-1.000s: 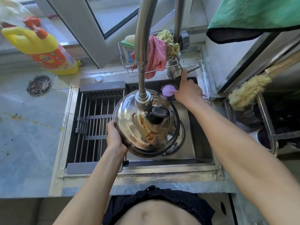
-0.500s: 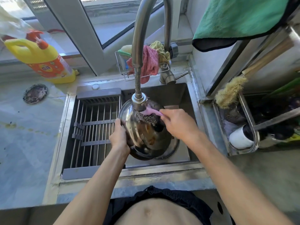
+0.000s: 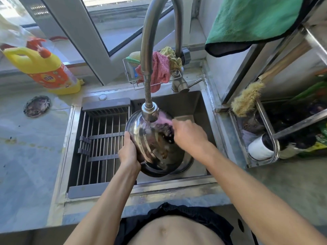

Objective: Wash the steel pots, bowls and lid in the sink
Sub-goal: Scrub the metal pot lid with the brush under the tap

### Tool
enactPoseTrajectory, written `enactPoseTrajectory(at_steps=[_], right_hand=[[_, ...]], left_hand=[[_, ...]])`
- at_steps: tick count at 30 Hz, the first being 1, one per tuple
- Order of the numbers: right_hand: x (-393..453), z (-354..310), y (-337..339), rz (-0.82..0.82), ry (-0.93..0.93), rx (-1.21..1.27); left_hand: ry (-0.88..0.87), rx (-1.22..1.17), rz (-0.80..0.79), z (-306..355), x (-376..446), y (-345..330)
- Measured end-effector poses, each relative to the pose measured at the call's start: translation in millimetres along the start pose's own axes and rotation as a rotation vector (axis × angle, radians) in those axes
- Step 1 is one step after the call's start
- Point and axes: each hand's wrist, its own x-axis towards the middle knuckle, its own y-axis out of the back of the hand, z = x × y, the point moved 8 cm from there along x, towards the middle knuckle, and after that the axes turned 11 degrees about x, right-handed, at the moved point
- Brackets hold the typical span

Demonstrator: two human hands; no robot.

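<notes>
Two bare hands work over the sink (image 3: 198, 103), under the spray head of the tall curved faucet (image 3: 150, 114). The left hand (image 3: 130, 153) grips the left edge of the steel lid (image 3: 152, 149), fingers curled around its rim, holding it tilted above the basin so that its domed top faces up and toward the right. The right hand (image 3: 188, 134) pinches a pink scrubbing pad (image 3: 165, 118) and presses it against the upper right part of the lid, close to the dark knob (image 3: 169, 137), which is partly hidden by the hand and blurred. Greasy brownish streaks show on the lid's shiny surface. Beneath the lid, the rim of a steel pot (image 3: 187, 164) sits on the sink floor; how much else lies under it I cannot tell. A grey drying rack (image 3: 102, 138) of metal bars fills the left half of the sink. Behind the basin a wire caddy (image 3: 134, 84) holds a pink cloth (image 3: 161, 69), a yellowish rag and a sponge. A yellow detergent bottle (image 3: 44, 68) with an orange label lies tilted on the counter at the left, near a round dark drain cover (image 3: 36, 106). A green towel (image 3: 251, 20) hangs at upper right, above a bristle brush (image 3: 245, 99) leaning on a steel shelf.
</notes>
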Motion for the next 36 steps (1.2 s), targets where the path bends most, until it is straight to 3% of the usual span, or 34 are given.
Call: enactPoseTrajectory(at_steps=[2, 6, 11, 16, 20, 22, 26, 28, 32, 36], right_hand=[[7, 11, 4, 0.007, -0.079, -0.004], [-8, -17, -13, -0.064, 0.089, -0.004], [20, 17, 0, -0.028, -0.139, 0.009], [1, -10, -14, -0.079, 0.022, 0.034], [30, 34, -7, -0.028, -0.214, -0.003], [33, 48, -15, -0.035, -0.291, 0.145], [17, 64, -51, -0.09, -0.482, 0.953], [-1, 60, -68, -0.164, -0.573, 1.221], [-22, 39, -93, -0.32, -0.593, 1.388], [-34, 27, -103, -0.353, -0.637, 1.536]], left_hand=[[-0.003, 0.02, -0.004, -1, 1, 0], [0.013, 0.005, -0.009, -3, 5, -1], [0.015, -0.021, -0.033, -10, 10, -3], [0.03, -0.03, -0.021, -13, 15, 2], [0.013, -0.01, -0.025, -14, 13, 3], [0.005, 0.0, -0.016, -10, 14, 5], [0.053, -0.061, 0.013, -14, 16, 15], [0.072, -0.099, 0.022, -23, 14, 20], [0.078, -0.146, 0.028, -36, 7, 24], [0.06, -0.157, 0.001, -41, 8, 28]])
